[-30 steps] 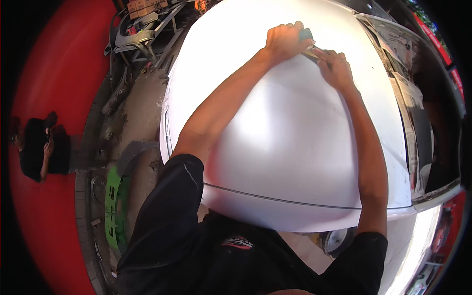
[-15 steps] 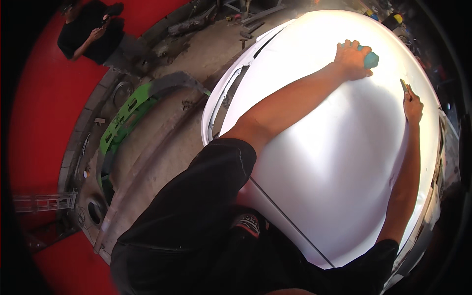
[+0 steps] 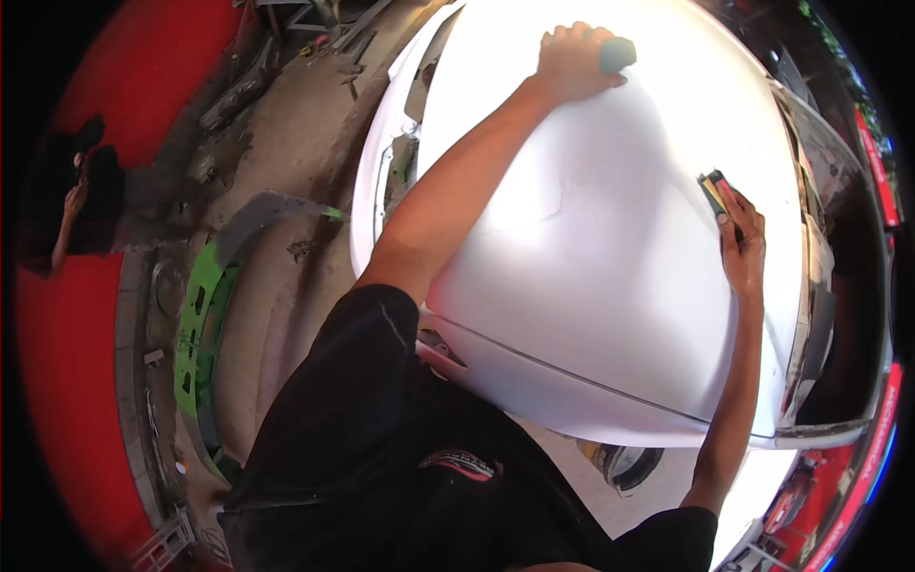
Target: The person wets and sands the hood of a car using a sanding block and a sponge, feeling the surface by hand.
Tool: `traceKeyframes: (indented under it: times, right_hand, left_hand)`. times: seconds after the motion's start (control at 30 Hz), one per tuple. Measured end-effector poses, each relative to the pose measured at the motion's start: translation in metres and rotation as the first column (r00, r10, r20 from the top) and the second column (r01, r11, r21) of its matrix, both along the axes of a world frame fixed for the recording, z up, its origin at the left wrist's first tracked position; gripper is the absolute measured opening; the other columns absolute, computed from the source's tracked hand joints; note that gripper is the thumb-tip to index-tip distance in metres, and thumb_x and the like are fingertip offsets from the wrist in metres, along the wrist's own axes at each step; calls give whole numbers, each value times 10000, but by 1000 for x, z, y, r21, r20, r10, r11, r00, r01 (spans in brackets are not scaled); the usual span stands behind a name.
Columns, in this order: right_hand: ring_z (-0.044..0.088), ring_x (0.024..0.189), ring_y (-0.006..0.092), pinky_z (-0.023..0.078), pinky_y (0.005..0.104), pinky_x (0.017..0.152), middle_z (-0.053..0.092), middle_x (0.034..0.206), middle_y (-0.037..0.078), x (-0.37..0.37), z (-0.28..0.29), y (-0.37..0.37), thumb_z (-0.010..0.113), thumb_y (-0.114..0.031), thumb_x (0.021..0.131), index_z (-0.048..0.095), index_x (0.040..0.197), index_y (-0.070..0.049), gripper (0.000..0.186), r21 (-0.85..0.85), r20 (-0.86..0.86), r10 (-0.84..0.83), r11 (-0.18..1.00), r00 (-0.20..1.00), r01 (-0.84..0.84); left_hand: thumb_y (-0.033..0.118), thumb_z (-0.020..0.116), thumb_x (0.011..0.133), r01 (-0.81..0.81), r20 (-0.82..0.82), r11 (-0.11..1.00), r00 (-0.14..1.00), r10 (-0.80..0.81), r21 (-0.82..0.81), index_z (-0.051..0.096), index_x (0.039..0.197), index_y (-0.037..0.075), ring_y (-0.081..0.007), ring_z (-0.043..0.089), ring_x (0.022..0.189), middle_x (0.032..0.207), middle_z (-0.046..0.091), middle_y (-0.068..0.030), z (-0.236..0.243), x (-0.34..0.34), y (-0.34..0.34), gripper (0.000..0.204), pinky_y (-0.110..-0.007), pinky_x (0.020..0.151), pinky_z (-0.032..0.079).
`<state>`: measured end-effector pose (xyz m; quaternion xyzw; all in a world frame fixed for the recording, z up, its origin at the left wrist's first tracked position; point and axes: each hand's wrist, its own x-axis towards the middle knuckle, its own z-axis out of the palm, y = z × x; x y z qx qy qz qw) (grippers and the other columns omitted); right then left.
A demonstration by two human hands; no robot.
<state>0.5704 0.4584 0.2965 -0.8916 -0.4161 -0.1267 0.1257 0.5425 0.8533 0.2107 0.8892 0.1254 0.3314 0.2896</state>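
Note:
Under me lies a large white car hood [image 3: 591, 257], brightly lit at its far part. My left hand [image 3: 577, 67] is stretched to the upper middle of the hood, fingers curled over a dark teal block [image 3: 618, 55] on the surface. My right hand [image 3: 742, 234] is lower and to the right, gripping a narrow block [image 3: 715, 191] with dark, yellow and red parts, against the hood. The two hands are well apart.
A green bumper [image 3: 195, 343] with a grey end lies on the concrete floor [image 3: 267, 153] at the left. A person [image 3: 76, 200] in black is by the red surface beyond. Paper masking [image 3: 810, 257] covers the car's right part. A round container [image 3: 624, 467] sits below the hood.
The hands, together a second ago, are now apart: my left hand with the teal block higher, my right hand lower and rightward. The view swung leftward, then partly back.

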Motion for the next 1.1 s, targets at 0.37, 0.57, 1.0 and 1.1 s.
traceKeyframes:
  times: [0.37,0.57,1.0,1.1]
  right_hand:
    - [585,1252,294,531,488,1061,691,1362,64,252,-10,132,566,-306,1098,671,1490,-366,410,-124,74,-48,991,996,57]
    - [672,1192,371,551,546,1015,742,1302,134,332,7,229,499,-360,1078,683,1470,-371,433,-44,185,-370,922,910,384]
    - [594,1125,323,523,481,1017,693,1319,95,33,-26,74,650,-220,1042,714,1443,-278,410,34,133,77,996,988,-82]
    - [568,1112,293,504,470,1024,680,1326,79,-15,1,14,663,-234,1047,694,1473,-289,431,-45,100,108,994,989,-104]
  left_hand:
    - [382,909,868,-55,0,998,999,55,-16,593,1509,207,-350,521,1381,1505,570,-90,0,-52,30,736,-460,1156,481]
    - [263,855,897,20,12,996,1000,-19,-92,583,1500,159,-339,528,1384,1505,561,-116,10,-66,27,669,-476,1153,482]
    - [301,866,901,-42,-26,997,999,41,-61,564,1531,159,-355,538,1349,1509,566,-115,2,-72,37,714,-468,1148,475]
    - [292,886,889,3,-6,999,1000,-4,-44,558,1540,171,-344,543,1345,1500,575,-102,10,-59,20,739,-460,1149,477]
